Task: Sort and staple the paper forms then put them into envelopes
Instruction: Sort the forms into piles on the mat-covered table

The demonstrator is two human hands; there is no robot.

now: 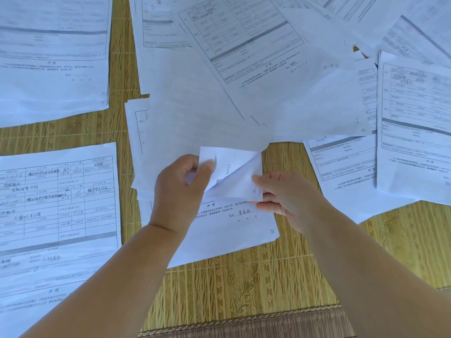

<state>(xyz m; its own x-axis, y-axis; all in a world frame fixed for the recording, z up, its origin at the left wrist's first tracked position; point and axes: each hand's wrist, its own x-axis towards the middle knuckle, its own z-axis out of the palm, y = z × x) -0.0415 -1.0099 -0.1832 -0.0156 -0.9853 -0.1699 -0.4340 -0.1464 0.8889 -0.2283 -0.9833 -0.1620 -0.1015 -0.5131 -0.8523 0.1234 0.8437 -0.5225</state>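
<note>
Head view, looking down at a woven mat [244, 284] covered with loose paper forms. Near the middle lies a small stack of forms [227, 230], its long axis running away from the person with a slight lean to the left, its printed foot and signature line nearest the person. Both hands meet over this stack. The left hand [180, 189] curls around a lifted, folded-back corner of the top sheet [234, 176], fingers and thumb pinching it. The right hand [283, 196] pinches the same sheet's lower right corner, just beside a handwritten number. Other forms lie beyond the stack, to its left and to its right, many overlapping. No stapler or envelope is in view.

The sheets look thin, light and limp; they would likely bend, slide over one another and crease easily, so corners and edges seem the best places to hold them
</note>
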